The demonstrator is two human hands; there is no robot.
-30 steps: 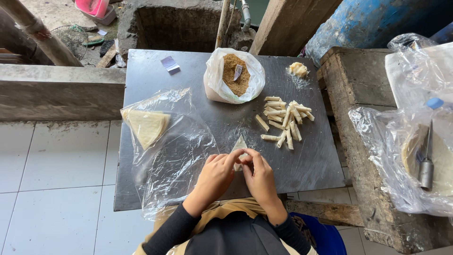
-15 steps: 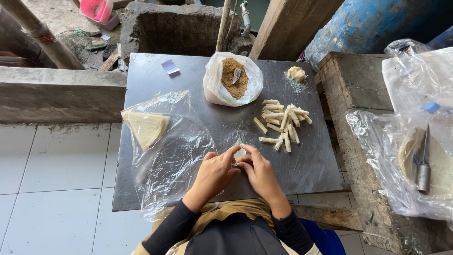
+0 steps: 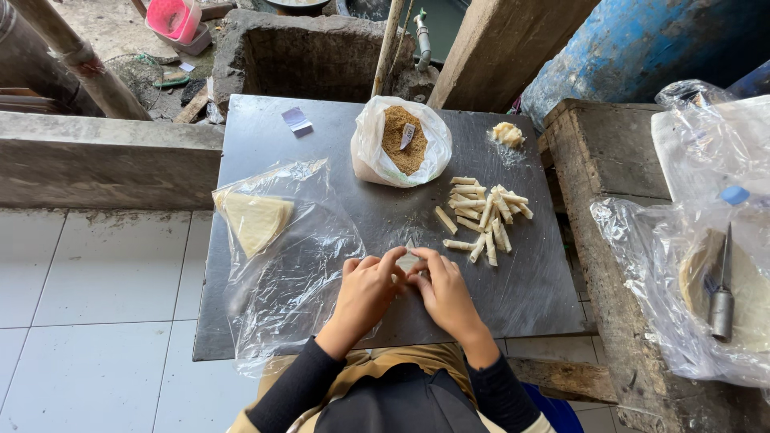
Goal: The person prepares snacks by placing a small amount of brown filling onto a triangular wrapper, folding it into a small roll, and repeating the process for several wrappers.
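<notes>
Both hands meet at the near middle of the dark desk, as they did half a second ago. The left hand and the right hand pinch a small pale wrapper piece between their fingertips, fingers curled narrow around it, the piece resting on the desk surface. Compared with the earlier frames the hands sit in almost the same spot; the fingers have closed a little tighter over the piece, so less of it shows.

Just beyond the right hand, toward the desk's right side, the pile of rolled pale sticks lies unchanged. At the far edge the open plastic bag of brown crumbs stands as before, with a small lump of pale dough near the far right corner. On the left side a clear plastic sheet holds folded triangular wrappers, unmoved. A small paper slip stays near the far left corner.
</notes>
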